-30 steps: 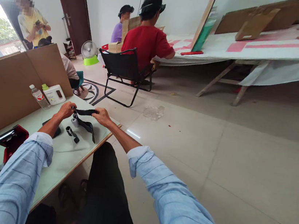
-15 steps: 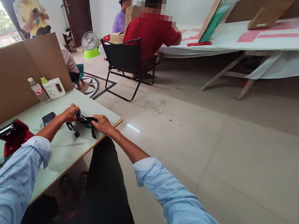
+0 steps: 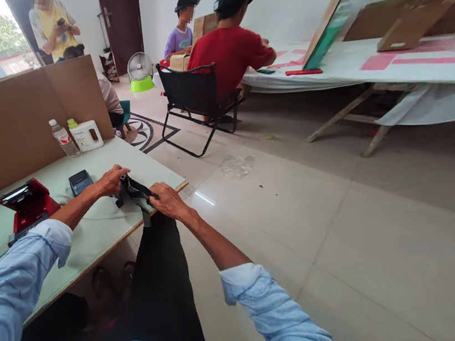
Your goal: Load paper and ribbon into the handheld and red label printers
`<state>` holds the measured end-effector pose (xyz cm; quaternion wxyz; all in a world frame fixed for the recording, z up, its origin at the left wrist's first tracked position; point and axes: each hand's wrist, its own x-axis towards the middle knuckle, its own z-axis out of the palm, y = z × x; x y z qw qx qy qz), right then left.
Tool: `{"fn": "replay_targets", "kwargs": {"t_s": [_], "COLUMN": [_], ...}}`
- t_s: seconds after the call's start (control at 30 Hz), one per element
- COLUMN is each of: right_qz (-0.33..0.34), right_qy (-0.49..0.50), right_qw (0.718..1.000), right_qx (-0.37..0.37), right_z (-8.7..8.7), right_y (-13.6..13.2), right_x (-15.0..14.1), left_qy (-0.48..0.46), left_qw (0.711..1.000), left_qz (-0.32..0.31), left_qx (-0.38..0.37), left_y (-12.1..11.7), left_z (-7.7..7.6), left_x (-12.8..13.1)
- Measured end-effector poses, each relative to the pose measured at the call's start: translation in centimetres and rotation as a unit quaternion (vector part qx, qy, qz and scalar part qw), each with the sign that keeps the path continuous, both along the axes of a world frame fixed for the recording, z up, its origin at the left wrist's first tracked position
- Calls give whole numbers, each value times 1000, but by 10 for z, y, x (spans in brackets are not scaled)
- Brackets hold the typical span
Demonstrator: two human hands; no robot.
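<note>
A black strap [image 3: 138,188] with grey parts is stretched between my two hands, just above the table's near right corner. My left hand [image 3: 110,181] is closed around its left end, where a small dark clip hangs below. Fingers of my right hand [image 3: 167,200] pinch the other end close to the table edge, and a loose grey-black tail dangles beneath. Left of my left hand lies a dark blue-grey device [image 3: 80,182]. Farther left stands an open red case [image 3: 29,206] with a black lid, partly behind my left forearm.
Along a cardboard panel [image 3: 29,116] stand a water bottle [image 3: 64,139] and a white jug [image 3: 87,135]. The pale table [image 3: 94,253] ends at a wooden edge. Beyond are a black folding chair [image 3: 190,90], a green-based fan [image 3: 142,72], several people and a cloth-covered long table [image 3: 350,69].
Both hands have moved slightly right with the strap, and my right hand sits a little farther out. The whole view has shifted slightly.
</note>
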<state>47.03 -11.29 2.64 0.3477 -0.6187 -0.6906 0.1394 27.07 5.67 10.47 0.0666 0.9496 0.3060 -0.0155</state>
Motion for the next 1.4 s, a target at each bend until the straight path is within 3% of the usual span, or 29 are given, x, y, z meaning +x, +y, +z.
{"fn": "replay_targets", "kwargs": {"t_s": [0.3,0.5,0.63,0.8,0.97,1.13,1.27,1.4], "right_qz": [24,-42,-43,-28,78,213,288,344], "right_qy": [-20,82,79,116,211,244,240,234], "right_qw": [999,991,982,955,913,911,906,900], "right_qx": [-9,99,166,272,341,255,197,130], "right_z": [-3,0,13,36,82,126,140,144], "right_y": [-8,-4,12,34,41,52,69,82], "right_x": [6,10,-12,-62,-100,-134,-174,-213], "left_qy": [20,28,6,-63,-138,-220,-263,-311], "left_qw": [996,994,987,985,985,975,957,933], "left_qz": [-25,-40,-81,-96,-58,29,124,179], "left_qx": [79,101,138,128,83,9,-11,-17], "left_y": [-15,-28,-42,-62,-73,-91,-104,-109], "left_z": [34,69,98,129,150,158,144,113], "left_x": [5,10,10,-6,-58,-139,-201,-246]}}
